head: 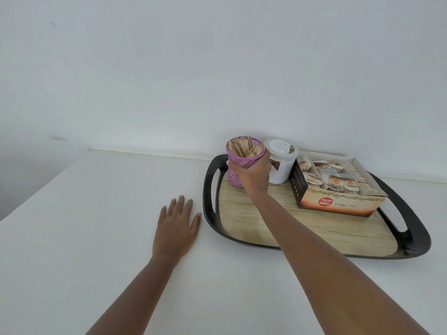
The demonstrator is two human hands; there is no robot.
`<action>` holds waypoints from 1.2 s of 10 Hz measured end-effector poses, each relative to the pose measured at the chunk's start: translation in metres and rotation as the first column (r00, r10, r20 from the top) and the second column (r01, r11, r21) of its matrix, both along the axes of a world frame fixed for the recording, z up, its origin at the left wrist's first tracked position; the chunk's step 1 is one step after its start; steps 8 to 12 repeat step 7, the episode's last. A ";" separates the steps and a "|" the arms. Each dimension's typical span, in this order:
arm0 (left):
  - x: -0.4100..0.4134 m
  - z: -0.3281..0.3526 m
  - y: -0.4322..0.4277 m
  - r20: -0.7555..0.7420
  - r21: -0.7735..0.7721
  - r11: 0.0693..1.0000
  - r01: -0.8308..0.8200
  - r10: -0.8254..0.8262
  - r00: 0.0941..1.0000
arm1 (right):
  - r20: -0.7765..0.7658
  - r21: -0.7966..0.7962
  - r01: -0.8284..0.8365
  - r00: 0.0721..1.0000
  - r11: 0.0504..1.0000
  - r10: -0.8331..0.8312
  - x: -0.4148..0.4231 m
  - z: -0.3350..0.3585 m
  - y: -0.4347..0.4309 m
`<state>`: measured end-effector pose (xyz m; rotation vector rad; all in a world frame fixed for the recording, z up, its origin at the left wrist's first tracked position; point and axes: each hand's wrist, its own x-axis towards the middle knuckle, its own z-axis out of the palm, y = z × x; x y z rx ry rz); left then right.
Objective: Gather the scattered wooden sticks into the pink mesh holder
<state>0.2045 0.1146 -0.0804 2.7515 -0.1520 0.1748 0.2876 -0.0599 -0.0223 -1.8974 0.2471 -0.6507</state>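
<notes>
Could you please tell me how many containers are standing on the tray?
3: the pink mesh holder at far left, gripped by the right hand; the white tub beside it; the tea box at right.

On white table top [96, 226], R side: black oval wood-print tray [207, 189]. Pink mesh holder [238, 163] w/ wooden sticks [244, 147] in it at tray's 11 o'clock; white round tub [283, 165] just beside, at holder's 3; open cardboard tea box [338, 204] at tub's 4. Left hand [175, 228] on table at tray's 9.
</notes>
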 end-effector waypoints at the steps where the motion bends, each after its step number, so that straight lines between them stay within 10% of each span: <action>1: 0.000 0.000 0.000 0.015 -0.001 1.000 -0.002 0.002 1.000 | -0.028 0.003 0.024 0.999 1.000 -0.024 0.007 -0.007 -0.001; 12: -0.015 0.004 -0.002 0.029 -0.016 0.999 -0.038 0.038 0.999 | -0.096 -0.051 -0.085 0.992 0.995 0.080 -0.057 -0.008 -0.018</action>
